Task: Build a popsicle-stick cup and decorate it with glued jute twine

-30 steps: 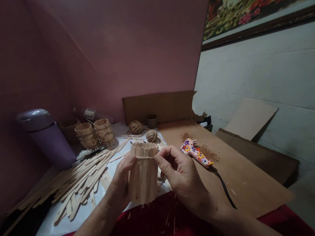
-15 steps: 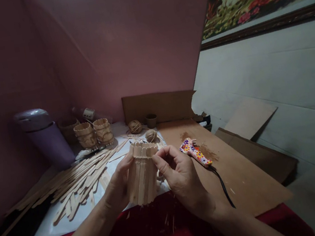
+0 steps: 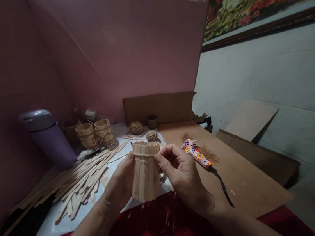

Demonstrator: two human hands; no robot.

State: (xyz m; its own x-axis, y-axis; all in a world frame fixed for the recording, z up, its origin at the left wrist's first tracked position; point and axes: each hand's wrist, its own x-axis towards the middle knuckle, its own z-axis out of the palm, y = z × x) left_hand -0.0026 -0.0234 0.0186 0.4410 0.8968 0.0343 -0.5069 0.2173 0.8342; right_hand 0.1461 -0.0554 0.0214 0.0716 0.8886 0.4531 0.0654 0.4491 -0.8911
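A cup faced with upright wooden craft sticks is held a little tilted above the front of the table. My left hand is closed around its left side, thumb near the rim. Twine runs round the cup just below the scalloped top. On the right side, my right hand pinches the twine against the cup with thumb and forefinger; the fingertips partly hide it. Behind the cup sits a small ball of twine.
Loose craft sticks spread over white paper at left. A flowered glue gun with a black cord lies on cardboard at right. Farther back stand two stick-covered cups, a purple flask, a larger twine ball and a small pot.
The cup has shifted slightly to the right and leans a bit more, both hands moving with it. My right fingers keep their pinch at the twine.
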